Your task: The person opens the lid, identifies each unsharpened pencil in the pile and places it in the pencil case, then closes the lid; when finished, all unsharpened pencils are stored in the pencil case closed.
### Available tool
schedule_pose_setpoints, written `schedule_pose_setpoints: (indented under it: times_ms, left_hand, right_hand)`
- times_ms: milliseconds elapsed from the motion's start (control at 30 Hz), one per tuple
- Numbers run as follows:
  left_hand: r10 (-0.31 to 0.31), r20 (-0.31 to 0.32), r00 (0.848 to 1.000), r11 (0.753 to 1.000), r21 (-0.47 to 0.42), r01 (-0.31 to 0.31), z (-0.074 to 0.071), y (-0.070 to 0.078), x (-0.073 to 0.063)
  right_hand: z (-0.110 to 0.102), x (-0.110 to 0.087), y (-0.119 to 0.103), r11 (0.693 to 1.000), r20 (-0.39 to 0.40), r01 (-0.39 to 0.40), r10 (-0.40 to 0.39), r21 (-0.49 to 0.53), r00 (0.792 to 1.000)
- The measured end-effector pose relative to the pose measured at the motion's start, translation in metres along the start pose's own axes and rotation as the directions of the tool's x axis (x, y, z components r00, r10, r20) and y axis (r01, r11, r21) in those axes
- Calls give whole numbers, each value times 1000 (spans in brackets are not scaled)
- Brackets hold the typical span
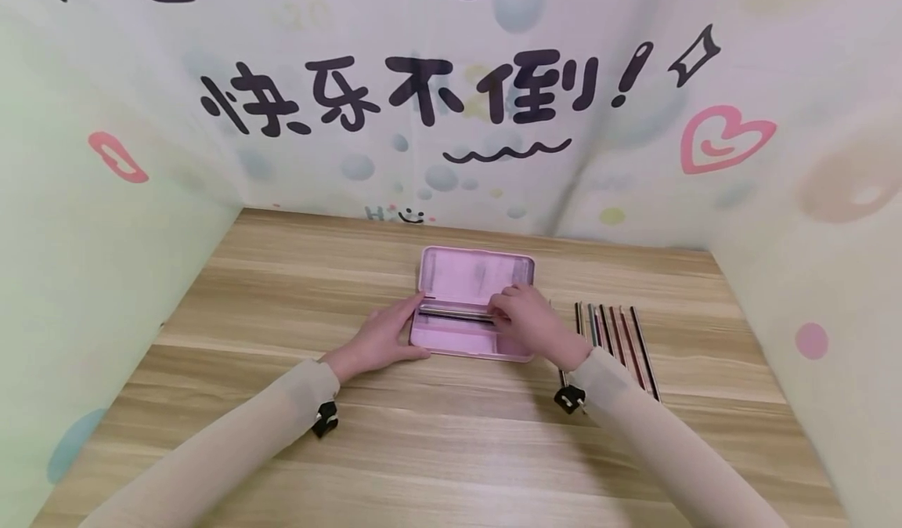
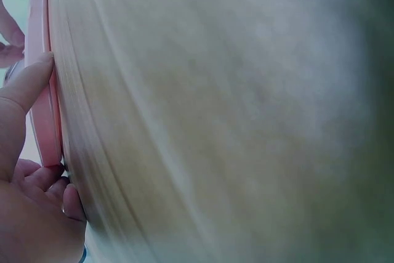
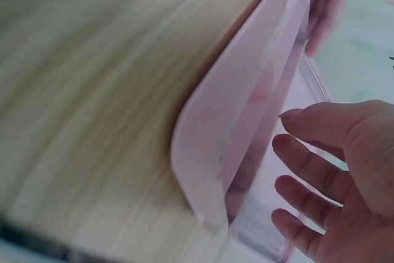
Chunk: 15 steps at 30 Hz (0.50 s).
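A pink pencil case (image 1: 454,343) lies with its lid (image 1: 458,273) raised at the back. Dark pencils (image 1: 454,313) lie lengthwise inside it. My left hand (image 1: 377,342) holds the case's left end, its thumb along the front wall and its fingers round the end; in the left wrist view the thumb (image 2: 31,84) presses the pink side. Over the right part of the case is my right hand (image 1: 528,320), at the pencils' right end in the head view. Its fingers (image 3: 308,198) are loosely bent in the right wrist view, with nothing visible between them and the thumb.
Several pencils (image 1: 623,344) lie side by side on the wooden table (image 1: 437,450), right of the case and partly behind the right forearm. A printed wall sheet (image 1: 423,175) rises behind the table, with pale walls left and right.
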<state>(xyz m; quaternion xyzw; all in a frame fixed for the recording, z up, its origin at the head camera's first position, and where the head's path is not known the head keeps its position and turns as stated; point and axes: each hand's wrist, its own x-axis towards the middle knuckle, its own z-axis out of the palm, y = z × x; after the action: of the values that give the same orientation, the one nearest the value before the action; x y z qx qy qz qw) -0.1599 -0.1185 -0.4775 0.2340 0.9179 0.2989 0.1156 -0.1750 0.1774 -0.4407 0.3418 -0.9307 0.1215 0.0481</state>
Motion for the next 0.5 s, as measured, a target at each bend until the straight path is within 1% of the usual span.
schedule_pose_setpoints:
  times_ms: [133,267,500]
  left_hand:
    - [-2,-2,1000,1000,0,2,0,-1,0]
    - [-1,-5,1000,1000,-5,1,0,0,-1]
    - [-2,-4,1000,1000,-8,2,-1,0,-1]
  right_hand:
    - [-7,-11,4,1000,-35,-7,7,18,999]
    - [-15,-23,7,999,-43,-39,40,24,998]
    - [-25,-43,17,997,-62,-71,73,31,995]
